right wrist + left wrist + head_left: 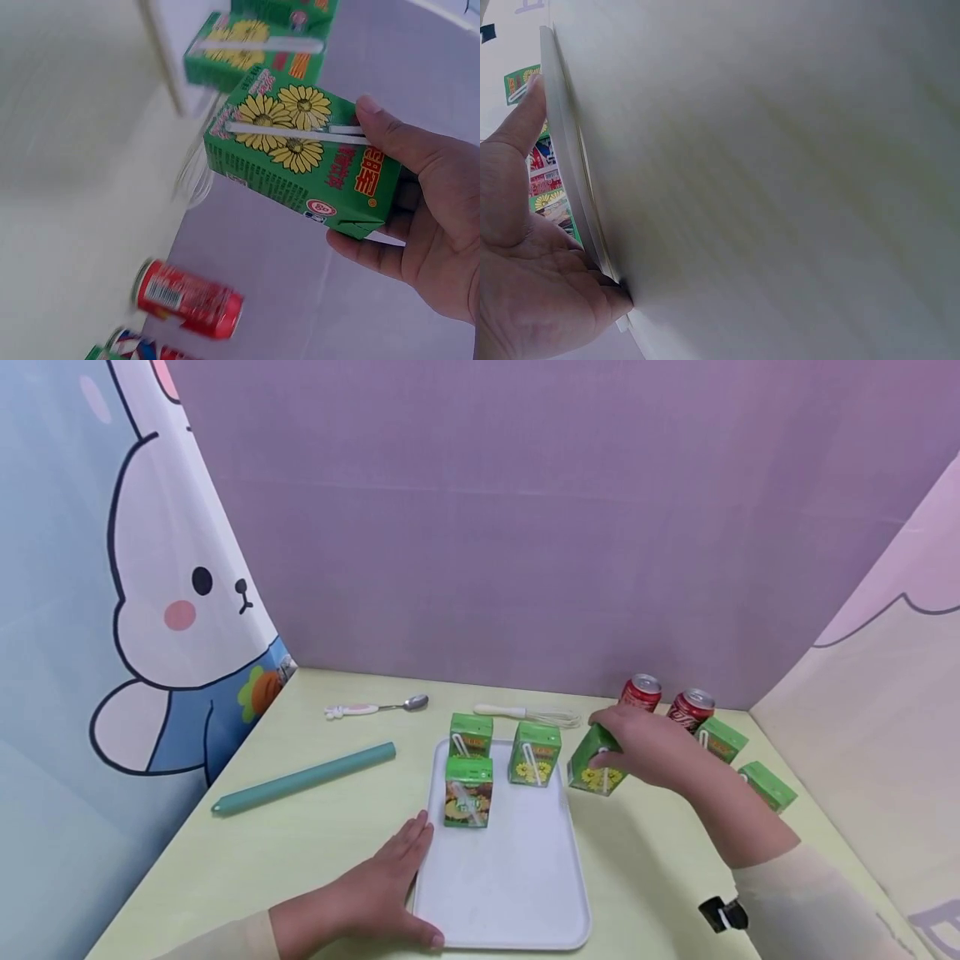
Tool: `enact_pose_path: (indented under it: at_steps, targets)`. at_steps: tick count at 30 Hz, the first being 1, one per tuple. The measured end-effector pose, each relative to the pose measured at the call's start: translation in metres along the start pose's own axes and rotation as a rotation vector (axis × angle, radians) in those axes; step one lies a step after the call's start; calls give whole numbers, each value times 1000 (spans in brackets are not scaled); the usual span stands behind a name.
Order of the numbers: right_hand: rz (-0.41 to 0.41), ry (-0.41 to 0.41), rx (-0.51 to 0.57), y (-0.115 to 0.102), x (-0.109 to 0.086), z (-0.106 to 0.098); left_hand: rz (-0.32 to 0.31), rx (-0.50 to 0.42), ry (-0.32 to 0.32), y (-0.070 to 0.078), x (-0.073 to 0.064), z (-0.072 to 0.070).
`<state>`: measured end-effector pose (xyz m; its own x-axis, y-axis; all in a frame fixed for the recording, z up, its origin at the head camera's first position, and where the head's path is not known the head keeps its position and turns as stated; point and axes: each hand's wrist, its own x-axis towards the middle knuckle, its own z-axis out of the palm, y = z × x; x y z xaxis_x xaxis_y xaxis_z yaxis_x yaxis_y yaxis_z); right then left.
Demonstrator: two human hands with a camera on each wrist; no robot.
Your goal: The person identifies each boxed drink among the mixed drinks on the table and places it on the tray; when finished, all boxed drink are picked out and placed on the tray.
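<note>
My right hand (pixel 648 747) grips a green drink carton (pixel 300 150) with yellow flowers and a white straw. Thumb and fingers hold its top end, and the carton tilts beside the right edge of the white tray (pixel 525 885). On the tray stand three more green cartons: one at the back left (pixel 471 735), one at the back right (pixel 535 754), and one in front (pixel 468 793) with a brown picture. My left hand (pixel 375 885) rests spread against the tray's left edge, its thumb by the near corner; the left wrist view shows it touching the rim (pixel 574 165).
Two red cans (pixel 641 692) (pixel 691 708) stand at the back right, with two green cartons (pixel 722 739) (pixel 767 785) beside them. Behind the tray lie a whisk (pixel 528 714) and a spoon (pixel 378 706). A teal stick (pixel 303 778) lies on the left.
</note>
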<state>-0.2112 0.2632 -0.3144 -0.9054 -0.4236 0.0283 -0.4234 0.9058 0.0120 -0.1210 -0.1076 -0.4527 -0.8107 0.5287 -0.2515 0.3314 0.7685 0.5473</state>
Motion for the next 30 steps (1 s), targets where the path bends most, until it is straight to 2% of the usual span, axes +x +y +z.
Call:
enact_pose_path:
  at_steps: [8,14,20,30]
  targets:
    - [-75,-12,7,-38,0,4,-2,2,0,0,0,0]
    - [-108,-60,9,-59,8,19,-17,-4,-6,0,0,-1]
    - [-128,-93,-20,-74,16,36,-2,-13,-3,0,0,0]
    - [-195,13,-45,-80,23,55,11,-6,4,0,-2,-2]
